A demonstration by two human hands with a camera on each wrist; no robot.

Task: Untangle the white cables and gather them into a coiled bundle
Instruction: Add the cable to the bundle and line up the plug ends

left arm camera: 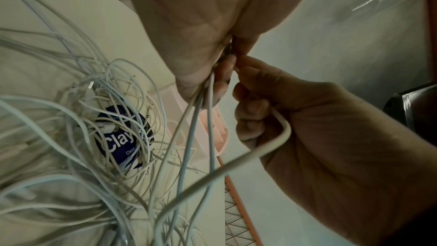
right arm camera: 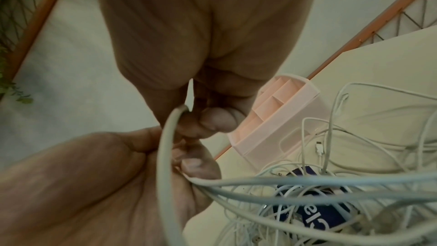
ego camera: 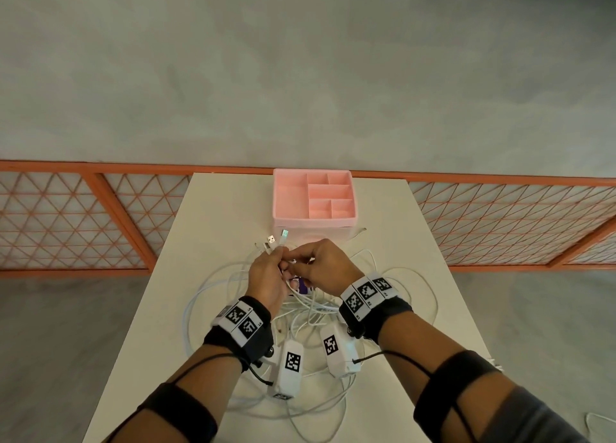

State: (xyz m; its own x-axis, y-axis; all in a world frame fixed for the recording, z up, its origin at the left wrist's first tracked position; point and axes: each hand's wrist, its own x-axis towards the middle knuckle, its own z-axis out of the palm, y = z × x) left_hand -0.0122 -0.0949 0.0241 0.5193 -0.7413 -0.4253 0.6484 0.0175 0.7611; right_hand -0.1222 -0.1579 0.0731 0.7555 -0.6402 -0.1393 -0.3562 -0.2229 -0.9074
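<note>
White cables (ego camera: 213,296): a loose tangle is spread over the table (ego camera: 383,215) beneath and around both hands, with loops reaching out past each wrist.
Left hand (ego camera: 266,277): several cable ends are gripped together in the curled fingers; strands hang from the fist down into the tangle.
Plugs (ego camera: 278,239): three USB ends are seen sticking up just beyond the left hand's fingertips, toward the box.
Right hand (ego camera: 321,264): one cable is pinched between thumb and fingers, held right against the left hand; in the left wrist view this cable (left arm camera: 279,137) is bent round under the curled fingers and trails down toward the tangle.
Hands together: fingertips are touching or nearly so; which cannot be told.
Pink box (ego camera: 290,195): an open organiser with several compartments is set just beyond the hands, at the table's far edge.
Blue label (left arm camera: 123,137): a dark blue round item marked "Clay" is partly buried under the cables, below the hands.
Orange railing (ego camera: 100,215): a lattice rail is seen beyond the table, on both sides.
</note>
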